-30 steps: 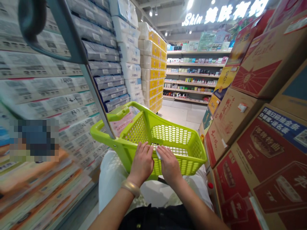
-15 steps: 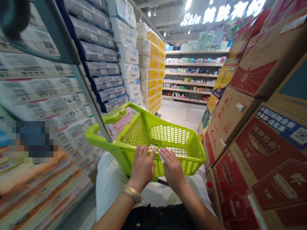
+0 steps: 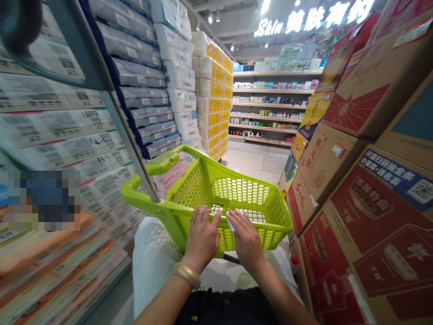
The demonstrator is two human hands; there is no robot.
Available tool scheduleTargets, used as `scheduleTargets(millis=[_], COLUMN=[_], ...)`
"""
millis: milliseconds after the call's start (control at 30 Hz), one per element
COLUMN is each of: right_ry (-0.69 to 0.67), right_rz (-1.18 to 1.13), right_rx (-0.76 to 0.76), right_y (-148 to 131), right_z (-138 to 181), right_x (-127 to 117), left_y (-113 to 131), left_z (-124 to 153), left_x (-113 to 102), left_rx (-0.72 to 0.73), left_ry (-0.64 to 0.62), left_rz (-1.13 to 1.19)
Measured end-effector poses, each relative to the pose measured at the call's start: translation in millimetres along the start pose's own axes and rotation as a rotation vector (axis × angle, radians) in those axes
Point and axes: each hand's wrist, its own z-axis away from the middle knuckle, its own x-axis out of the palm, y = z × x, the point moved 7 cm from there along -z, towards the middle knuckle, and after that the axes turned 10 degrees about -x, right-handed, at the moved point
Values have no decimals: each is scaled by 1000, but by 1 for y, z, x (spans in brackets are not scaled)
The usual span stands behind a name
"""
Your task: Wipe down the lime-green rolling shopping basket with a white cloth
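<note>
In front of me is a lime-green plastic shopping basket (image 3: 243, 183) with perforated walls and a grey pull handle (image 3: 126, 135) slanting up to the left. My left hand (image 3: 204, 232) is on the near rim, fingers laid over the edge and holding it. Beside it, my right hand (image 3: 246, 234) presses a small folded white tissue (image 3: 232, 222) onto the same rim. Most of the tissue is hidden under the fingers. Behind the basket's inner divider shows a pink package (image 3: 174, 174).
Cardboard cartons (image 3: 341, 167) are stacked close on my right. To the left rise paper packs (image 3: 214, 104) and other wrapped bundles (image 3: 135, 76). A tiled aisle (image 3: 241, 158) leads to shelves (image 3: 270, 92) of small products. A blurred-out patch (image 3: 43, 198) covers the lower left.
The basket's far end and my right hand with the tissue have shifted slightly right. My left hand stays on the rim, almost unmoved.
</note>
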Motion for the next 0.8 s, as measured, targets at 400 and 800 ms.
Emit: scheduleTargets(millis=[400, 800], right_ry=[-3, -19], right_rz=[38, 87], right_rx=[78, 118], right_y=[5, 41], right_z=[6, 32], right_x=[-4, -32], left_y=[3, -15], left_z=[0, -12], left_x=[1, 7], left_rx=[-21, 2], left_ry=[8, 0], left_rz=[28, 53])
